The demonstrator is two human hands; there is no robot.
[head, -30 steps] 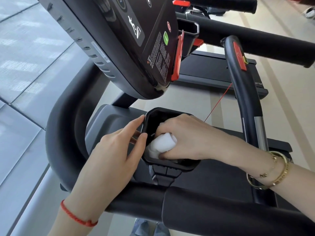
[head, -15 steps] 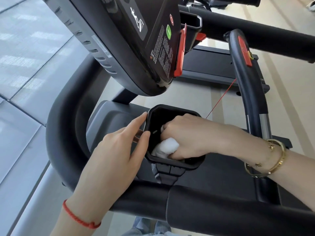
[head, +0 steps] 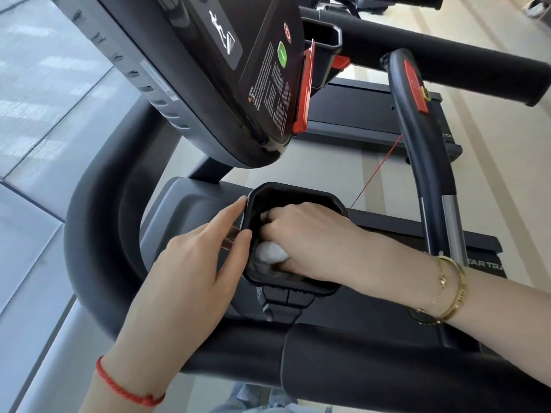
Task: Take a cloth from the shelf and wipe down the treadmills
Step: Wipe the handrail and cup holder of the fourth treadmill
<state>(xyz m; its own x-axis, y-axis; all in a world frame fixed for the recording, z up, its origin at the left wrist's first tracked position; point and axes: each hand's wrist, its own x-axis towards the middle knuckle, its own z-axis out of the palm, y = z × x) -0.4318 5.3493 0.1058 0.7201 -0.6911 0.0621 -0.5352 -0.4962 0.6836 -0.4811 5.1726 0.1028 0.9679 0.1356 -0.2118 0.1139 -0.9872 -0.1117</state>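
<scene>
A black treadmill fills the view, its console [head: 226, 70] tilted overhead. Below the console sits a black square cup holder [head: 298, 286]. My right hand [head: 310, 236] reaches down into it and grips a bunched white cloth [head: 271, 253] against the inside; part of the cloth is hidden under the fingers. My left hand [head: 196, 263] rests flat on the grey tray beside the holder, with straight fingers and the thumb touching the holder's left rim.
A thick black handrail [head: 357, 362] crosses the foreground and curves up on the left [head: 98, 210]. A curved grip with a red tab [head: 417, 114] rises on the right. A red safety cord [head: 378, 171] hangs from the console. Another treadmill's deck [head: 372, 114] lies behind on pale flooring.
My right hand has pushed the cloth deeper into the cup holder, with less of it showing. My left hand stays at the holder's rim.
</scene>
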